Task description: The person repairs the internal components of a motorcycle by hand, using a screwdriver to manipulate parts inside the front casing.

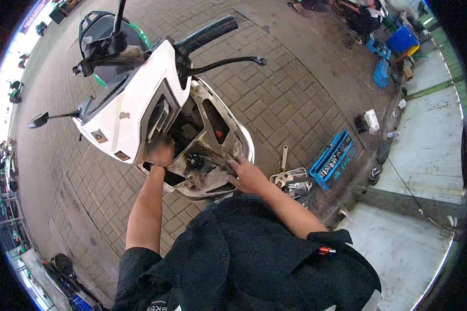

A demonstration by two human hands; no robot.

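A white scooter (127, 114) stands in front of me with its open front inner section (213, 145) showing dusty grey plastic and a round black fitting (194, 161). My left hand (161, 153) reaches into the cavity below the white front cover; it is blurred and its fingers cannot be made out. My right hand (246, 173) grips the right part of the dusty inner panel, fingers curled at its surface. Above are the black handlebar grip (205, 33) and brake lever (228, 63).
A blue toolbox (320, 176) and loose metal tools (291, 181) lie right of the scooter. More blue bins (399, 36) and another person (363, 15) are at the upper right. A pale wall (415, 155) runs along the right; a green-trimmed vehicle (140, 31) stands behind.
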